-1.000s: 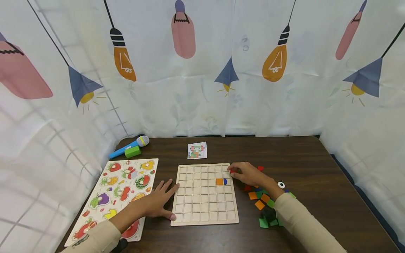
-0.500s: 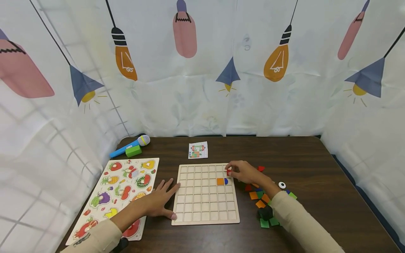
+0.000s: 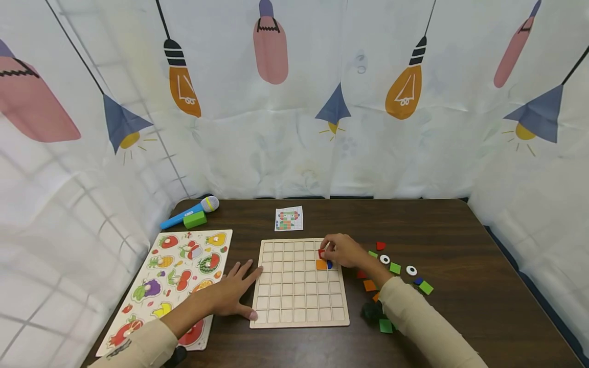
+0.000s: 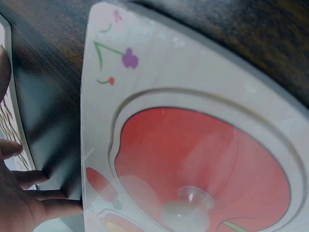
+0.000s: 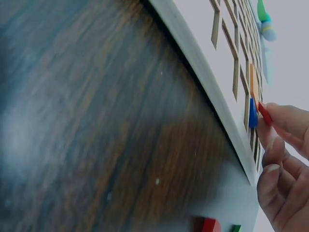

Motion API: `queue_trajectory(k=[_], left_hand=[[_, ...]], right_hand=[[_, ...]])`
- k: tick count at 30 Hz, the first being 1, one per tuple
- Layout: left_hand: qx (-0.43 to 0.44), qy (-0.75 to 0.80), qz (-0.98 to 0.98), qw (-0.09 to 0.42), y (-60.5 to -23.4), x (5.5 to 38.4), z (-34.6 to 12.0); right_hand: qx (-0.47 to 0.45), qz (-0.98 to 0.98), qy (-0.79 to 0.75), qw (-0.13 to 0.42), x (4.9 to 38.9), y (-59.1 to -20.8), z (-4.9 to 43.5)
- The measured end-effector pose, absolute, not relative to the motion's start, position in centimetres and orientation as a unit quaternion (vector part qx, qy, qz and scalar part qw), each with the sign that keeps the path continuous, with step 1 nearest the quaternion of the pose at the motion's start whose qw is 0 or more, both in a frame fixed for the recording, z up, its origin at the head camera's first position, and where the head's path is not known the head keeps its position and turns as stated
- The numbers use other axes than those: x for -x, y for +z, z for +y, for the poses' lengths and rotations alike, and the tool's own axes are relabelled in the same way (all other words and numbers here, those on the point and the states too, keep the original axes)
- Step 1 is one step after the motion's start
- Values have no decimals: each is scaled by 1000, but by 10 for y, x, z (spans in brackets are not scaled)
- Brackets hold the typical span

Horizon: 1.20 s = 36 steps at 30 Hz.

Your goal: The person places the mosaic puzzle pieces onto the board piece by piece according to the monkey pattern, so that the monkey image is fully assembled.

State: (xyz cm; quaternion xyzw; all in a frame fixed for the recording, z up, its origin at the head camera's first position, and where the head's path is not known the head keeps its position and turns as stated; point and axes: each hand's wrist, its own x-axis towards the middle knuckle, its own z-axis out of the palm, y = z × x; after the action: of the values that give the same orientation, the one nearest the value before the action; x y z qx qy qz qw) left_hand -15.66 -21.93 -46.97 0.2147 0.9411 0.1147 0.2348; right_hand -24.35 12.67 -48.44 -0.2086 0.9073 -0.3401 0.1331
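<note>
A wooden grid board (image 3: pixel 286 286) lies on the dark table, with an orange square tile (image 3: pixel 320 265) and a blue half-round tile (image 3: pixel 330 265) side by side in its cells. Between thumb and fingertips my right hand (image 3: pixel 344 250) pinches a small red tile (image 3: pixel 321 253) over the cell just behind the orange one. In the right wrist view the red tile (image 5: pixel 264 113) shows tilted beside the blue tile (image 5: pixel 253 113). My left hand (image 3: pixel 232 291) rests with spread fingers at the board's left edge, fingertip and thumb touching it.
A fruit puzzle board (image 3: pixel 156 301) lies at left under my left forearm. Behind it are a toy microphone (image 3: pixel 189 213) and a green block (image 3: pixel 195 219). A pattern card (image 3: pixel 289 219) lies behind the grid. Loose tiles (image 3: pixel 394 268) in several colours scatter at right, partly hidden by my right arm.
My right hand has carried the red tile leftward from the board's right edge to the cell behind the orange tile. The left hand stays where it was.
</note>
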Motion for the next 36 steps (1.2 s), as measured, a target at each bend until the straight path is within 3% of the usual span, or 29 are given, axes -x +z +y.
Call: queue_trajectory(k=[8, 22, 36], left_hand=[[-213, 111, 942, 234, -471, 156, -220], [-210, 110, 943, 235, -471, 156, -220], [-216, 111, 942, 231, -475, 157, -222]], right_hand=[[160, 932, -299, 126, 245, -486, 120], [151, 941, -277, 121, 245, -483, 116], [199, 919, -317, 128, 247, -477, 144]])
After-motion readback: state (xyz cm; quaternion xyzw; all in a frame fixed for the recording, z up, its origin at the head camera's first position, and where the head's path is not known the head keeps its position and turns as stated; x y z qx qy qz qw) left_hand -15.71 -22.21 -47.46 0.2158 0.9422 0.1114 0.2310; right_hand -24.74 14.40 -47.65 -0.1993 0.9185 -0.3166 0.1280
